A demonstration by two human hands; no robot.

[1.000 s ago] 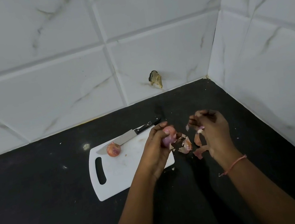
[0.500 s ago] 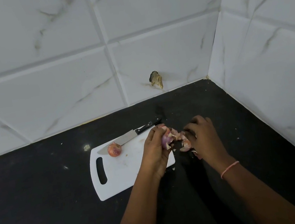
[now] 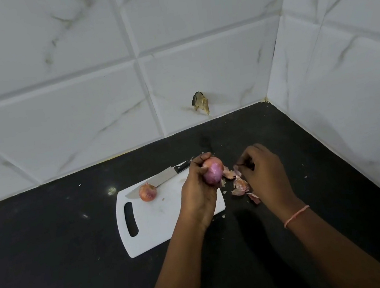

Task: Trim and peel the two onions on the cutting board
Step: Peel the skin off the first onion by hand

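A peeled onion [image 3: 213, 170] is gripped in the left hand [image 3: 198, 194], fingers and thumb curled round it, and is held raised over the 3 o'clock edge of the board [image 3: 169, 219]. Its pink, glossy flesh is shown, with no dry skin seen on the visible side. The right hand [image 3: 264, 176] is held just beside it at 3 o'clock, fingers curled and tips drawn together (whether a scrap is pinched between them cannot be told). Under and between the hands, loose skins [image 3: 239, 184] are piled on the black counter [image 3: 49, 242], just off the board's 3 o'clock edge. The second onion [image 3: 147, 192] is seen resting on the board toward 11 o'clock, its brownish skin still on. The knife [image 3: 157, 178] is laid at the board's 12 o'clock edge, its blade touching or just behind that onion, its handle hidden partly by the left hand.
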